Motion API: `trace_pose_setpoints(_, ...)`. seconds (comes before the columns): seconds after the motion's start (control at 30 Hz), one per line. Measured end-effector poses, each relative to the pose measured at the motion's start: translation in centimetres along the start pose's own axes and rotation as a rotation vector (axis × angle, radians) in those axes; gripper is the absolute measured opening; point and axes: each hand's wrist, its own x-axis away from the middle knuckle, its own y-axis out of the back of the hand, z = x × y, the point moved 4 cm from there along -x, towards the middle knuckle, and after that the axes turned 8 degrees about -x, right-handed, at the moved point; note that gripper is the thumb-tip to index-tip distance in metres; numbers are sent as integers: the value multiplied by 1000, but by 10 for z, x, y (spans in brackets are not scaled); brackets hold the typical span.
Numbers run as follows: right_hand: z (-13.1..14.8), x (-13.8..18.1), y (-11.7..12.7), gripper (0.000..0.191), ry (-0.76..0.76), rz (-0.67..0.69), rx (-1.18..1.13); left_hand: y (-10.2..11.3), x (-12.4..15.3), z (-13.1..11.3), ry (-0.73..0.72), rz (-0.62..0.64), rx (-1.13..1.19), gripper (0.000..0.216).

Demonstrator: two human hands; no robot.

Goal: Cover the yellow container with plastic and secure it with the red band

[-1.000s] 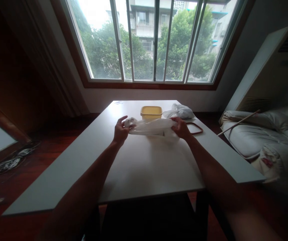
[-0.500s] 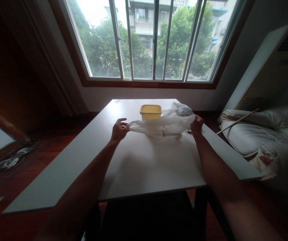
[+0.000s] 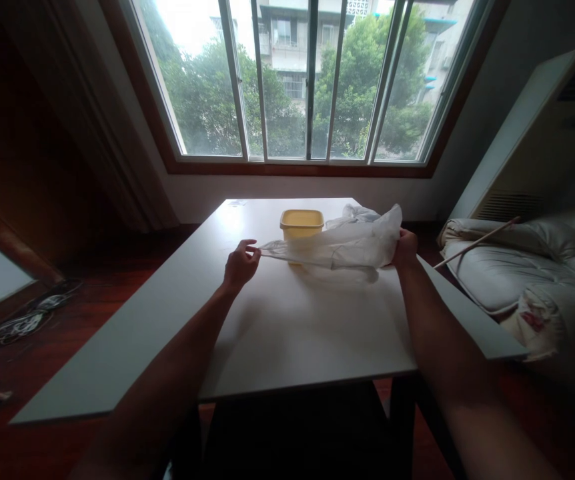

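Observation:
A thin translucent plastic bag (image 3: 342, 245) is stretched sideways just above the grey table (image 3: 277, 327). My left hand (image 3: 240, 265) pinches its narrow left end. My right hand (image 3: 405, 248) is closed on its wider right end, which bunches up above the fingers. A yellow plastic container (image 3: 301, 223) stands just behind the bag, partly veiled by it. Another crumpled white bag (image 3: 355, 213) lies behind the stretched one, mostly hidden.
A large window fills the far wall. A pale mattress or cushions (image 3: 512, 260) with a thin stick (image 3: 475, 243) lies right of the table, under a tall white cabinet (image 3: 542, 133). Cables (image 3: 17, 325) lie on the wooden floor at the left.
My hands have drawn apart, the right one going right, pulling the bunched bag out long. The reddish ring seen by my right hand a second ago is out of sight now.

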Motion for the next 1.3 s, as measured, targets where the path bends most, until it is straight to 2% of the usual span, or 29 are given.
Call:
trace_pose_setpoints(0.1, 9, -7, 18, 20, -22, -257, -136, -10, 8, -7, -41, 52, -9, 41)
trace_pose_setpoints(0.13, 14, -6, 21, 23, 8, -295, -140, -13, 11, -9, -47, 82, -3, 44)
trace_pose_setpoints(0.23, 36, 12, 13, 39, 224, -263, -4, -24, 18, -12, -47, 173, 41, 51)
trace_pose_setpoints(0.3, 50, 34, -11, 50, 444, -65, 220, -30, 21, -12, -67, 230, 46, 59)
trace_pose_setpoints(0.37, 54, 60, -43, 64, 580, 170, 396, -35, 25, -12, -123, 299, 18, 68)
trace_pose_setpoints(0.47, 49, 93, -90, 79, 619, 470, 572, -42, 31, -12, -281, 420, -67, 72)
trace_pose_setpoints(0.57, 41, 115, -124, 84, 639, 653, 664, -46, 37, -16, -439, 483, -159, 64)
trace_pose_setpoints(0.7, 36, 127, -145, 76, 671, 752, 713, -45, 38, -21, -509, 475, -232, 57)
trace_pose_setpoints(0.8, 37, 127, -143, 62, 658, 700, 713, -40, 32, -20, -483, 373, -288, 65)
trace_pose_setpoints(0.93, 43, 126, -132, 29, 640, 611, 580, -36, 23, -8, -411, 300, -364, 87)
trace_pose_setpoints(1.07, 51, 134, -123, 11, 636, 649, 365, -40, 19, 5, -417, 322, -413, 124)
trace_pose_setpoints(1.17, 58, 144, -119, 5, 596, 713, 228, -42, 17, 7, -484, 319, -399, 142)
trace_pose_setpoints(1.3, 68, 157, -121, 7, 552, 794, 149, -39, 15, -1, -697, 342, -264, 150)
